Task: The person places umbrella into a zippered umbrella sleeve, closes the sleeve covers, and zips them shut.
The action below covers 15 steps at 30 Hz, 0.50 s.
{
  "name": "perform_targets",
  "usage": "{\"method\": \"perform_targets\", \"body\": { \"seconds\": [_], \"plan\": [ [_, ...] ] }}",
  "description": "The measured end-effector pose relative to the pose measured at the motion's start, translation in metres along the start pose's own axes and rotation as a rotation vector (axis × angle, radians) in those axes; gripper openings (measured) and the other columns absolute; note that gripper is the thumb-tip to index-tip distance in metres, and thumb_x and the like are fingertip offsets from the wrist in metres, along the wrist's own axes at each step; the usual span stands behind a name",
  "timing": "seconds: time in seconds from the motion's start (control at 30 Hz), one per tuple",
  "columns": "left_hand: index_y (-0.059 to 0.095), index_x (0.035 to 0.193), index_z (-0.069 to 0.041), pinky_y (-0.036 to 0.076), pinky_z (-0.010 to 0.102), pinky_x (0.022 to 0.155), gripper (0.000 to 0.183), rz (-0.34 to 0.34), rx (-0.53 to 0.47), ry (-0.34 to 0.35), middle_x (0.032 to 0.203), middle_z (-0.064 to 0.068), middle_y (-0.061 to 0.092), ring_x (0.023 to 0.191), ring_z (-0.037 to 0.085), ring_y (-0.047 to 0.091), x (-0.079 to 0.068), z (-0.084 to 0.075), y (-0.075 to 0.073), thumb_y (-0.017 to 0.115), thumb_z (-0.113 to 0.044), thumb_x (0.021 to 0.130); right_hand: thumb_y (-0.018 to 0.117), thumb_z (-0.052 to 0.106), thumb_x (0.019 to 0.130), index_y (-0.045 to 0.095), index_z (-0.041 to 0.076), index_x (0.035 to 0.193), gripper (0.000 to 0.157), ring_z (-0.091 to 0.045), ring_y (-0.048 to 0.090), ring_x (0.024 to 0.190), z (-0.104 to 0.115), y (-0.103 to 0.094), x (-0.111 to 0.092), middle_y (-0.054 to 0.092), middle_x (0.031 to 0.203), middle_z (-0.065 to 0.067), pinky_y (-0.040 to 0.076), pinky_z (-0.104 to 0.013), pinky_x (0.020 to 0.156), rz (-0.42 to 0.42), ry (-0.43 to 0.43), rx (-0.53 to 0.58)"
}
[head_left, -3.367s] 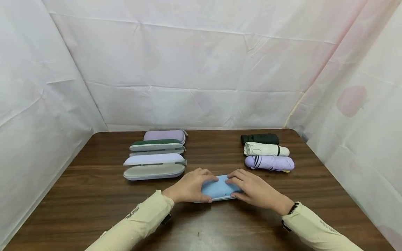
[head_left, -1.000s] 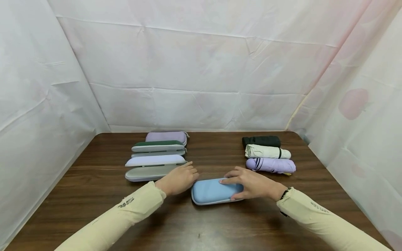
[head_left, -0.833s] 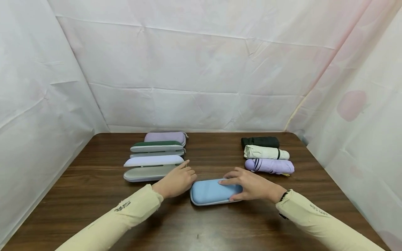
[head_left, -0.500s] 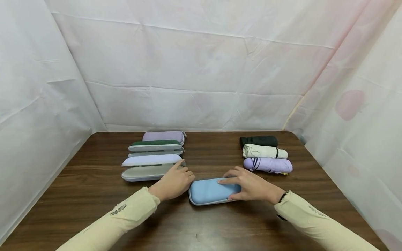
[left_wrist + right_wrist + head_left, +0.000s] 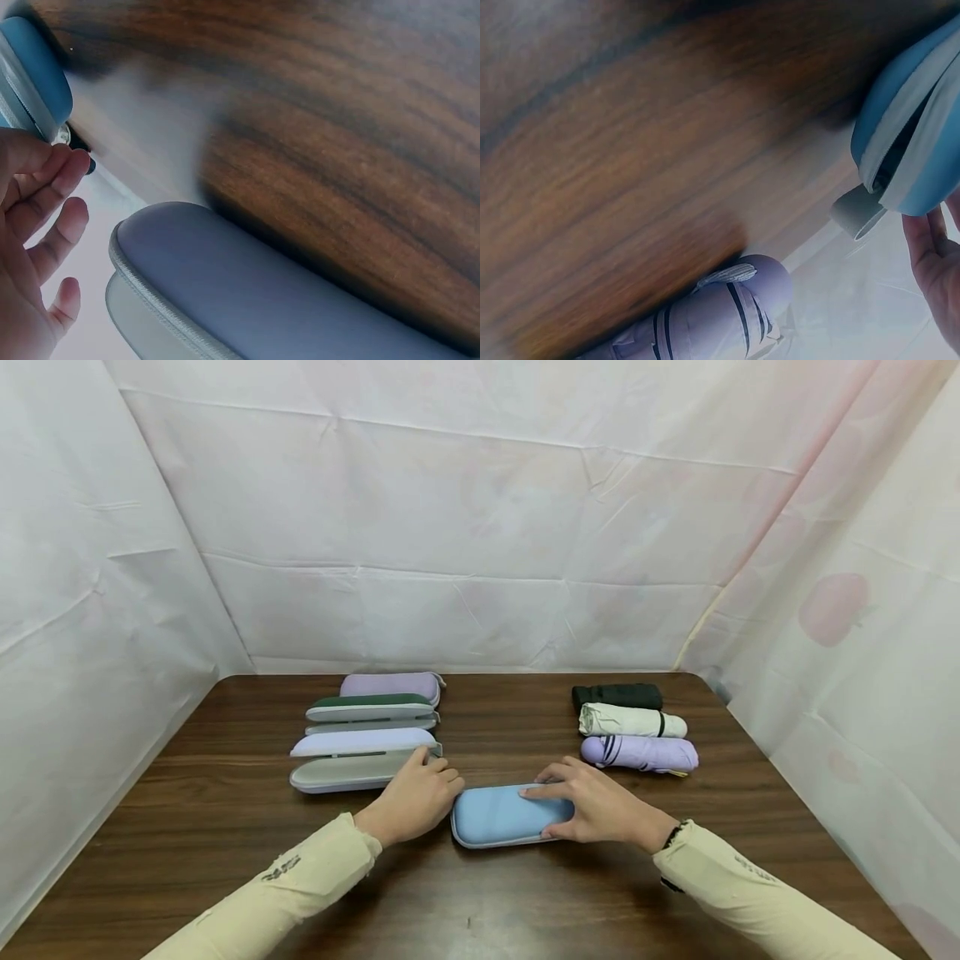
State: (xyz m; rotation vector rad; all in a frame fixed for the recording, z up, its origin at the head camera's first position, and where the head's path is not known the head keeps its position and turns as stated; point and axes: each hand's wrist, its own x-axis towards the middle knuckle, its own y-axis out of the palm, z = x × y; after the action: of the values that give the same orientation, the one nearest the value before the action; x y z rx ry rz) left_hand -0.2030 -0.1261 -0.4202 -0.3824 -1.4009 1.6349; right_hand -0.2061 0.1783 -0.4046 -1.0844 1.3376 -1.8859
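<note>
A light blue zip glasses case lies lid-up on the table before me. My right hand grips its right end, thumb at the front edge, fingers over the top and far side. At that end a gap runs between the zip tapes, by a grey fabric tab, in the right wrist view. My left hand is at the case's left end. In the left wrist view its thumb and index finger meet at the blue case's zip edge, seeming to pinch the zipper pull, which they hide. The other fingers are loosely bent.
Left of centre lie an open pale lavender case, a partly open green one and a purple one. At the right are folded umbrellas: black, white and lavender. Fabric walls enclose the table.
Earlier both hands pressed on the blue case's lid. The left hand has moved to its left end, and its outstretched index finger has since bent down. The right hand has kept its hold.
</note>
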Motion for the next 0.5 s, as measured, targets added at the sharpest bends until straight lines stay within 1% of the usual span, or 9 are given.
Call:
{"method": "perform_targets", "body": {
  "seconds": [0.13, 0.2, 0.33, 0.37, 0.43, 0.5],
  "plan": [
    [0.062, 0.079, -0.016, 0.03, 0.037, 0.07, 0.007, -0.028, -0.015, 0.0, 0.074, -0.004, 0.062, 0.072, 0.017, 0.051, -0.002, 0.0, 0.001, 0.065, -0.016, 0.086, 0.08, 0.042, 0.075, 0.068, 0.022, 0.121, 0.052, -0.019, 0.052, 0.101, 0.001, 0.001, -0.001, 0.06, 0.112, -0.002, 0.048, -0.037, 0.081, -0.009, 0.005, 0.002],
    [0.062, 0.079, -0.016, 0.03, 0.038, 0.069, 0.007, -0.03, -0.017, -0.011, 0.073, -0.004, 0.061, 0.072, 0.018, 0.051, -0.004, 0.0, 0.002, 0.065, -0.015, 0.085, 0.08, 0.042, 0.075, 0.068, 0.022, 0.121, 0.052, -0.019, 0.052, 0.102, 0.0, 0.001, -0.002, 0.06, 0.112, -0.001, 0.047, -0.039, 0.082, -0.015, 0.015, 0.002],
    [0.064, 0.078, -0.016, 0.029, 0.036, 0.067, 0.006, -0.016, -0.035, -0.027, 0.071, -0.005, 0.06, 0.071, 0.017, 0.051, -0.01, 0.0, 0.001, 0.066, -0.012, 0.082, 0.081, 0.04, 0.073, 0.068, 0.021, 0.122, 0.053, -0.02, 0.054, 0.103, -0.002, 0.001, -0.005, 0.061, 0.11, -0.001, 0.044, -0.046, 0.088, -0.042, 0.047, 0.009],
    [0.064, 0.077, -0.016, 0.028, 0.036, 0.067, 0.006, -0.012, -0.042, -0.029, 0.07, -0.005, 0.06, 0.071, 0.017, 0.05, -0.011, 0.0, 0.001, 0.066, -0.012, 0.082, 0.082, 0.039, 0.073, 0.068, 0.021, 0.122, 0.054, -0.02, 0.055, 0.102, -0.003, 0.001, -0.006, 0.061, 0.109, -0.001, 0.044, -0.046, 0.088, -0.049, 0.052, 0.009],
    [0.065, 0.077, -0.016, 0.028, 0.035, 0.067, 0.006, -0.011, -0.055, -0.029, 0.07, -0.005, 0.06, 0.07, 0.017, 0.05, -0.013, -0.002, -0.001, 0.065, -0.012, 0.082, 0.082, 0.039, 0.073, 0.068, 0.02, 0.121, 0.053, -0.019, 0.056, 0.1, -0.003, 0.002, -0.007, 0.061, 0.108, -0.001, 0.045, -0.045, 0.085, -0.06, 0.056, 0.005],
    [0.065, 0.078, -0.015, 0.028, 0.035, 0.068, 0.006, -0.015, -0.063, -0.029, 0.07, -0.005, 0.061, 0.07, 0.017, 0.05, -0.013, -0.003, -0.002, 0.065, -0.012, 0.083, 0.081, 0.039, 0.074, 0.068, 0.02, 0.121, 0.053, -0.017, 0.055, 0.096, -0.002, 0.003, -0.006, 0.061, 0.106, 0.0, 0.047, -0.038, 0.078, -0.064, 0.063, -0.001]
  ]
}}
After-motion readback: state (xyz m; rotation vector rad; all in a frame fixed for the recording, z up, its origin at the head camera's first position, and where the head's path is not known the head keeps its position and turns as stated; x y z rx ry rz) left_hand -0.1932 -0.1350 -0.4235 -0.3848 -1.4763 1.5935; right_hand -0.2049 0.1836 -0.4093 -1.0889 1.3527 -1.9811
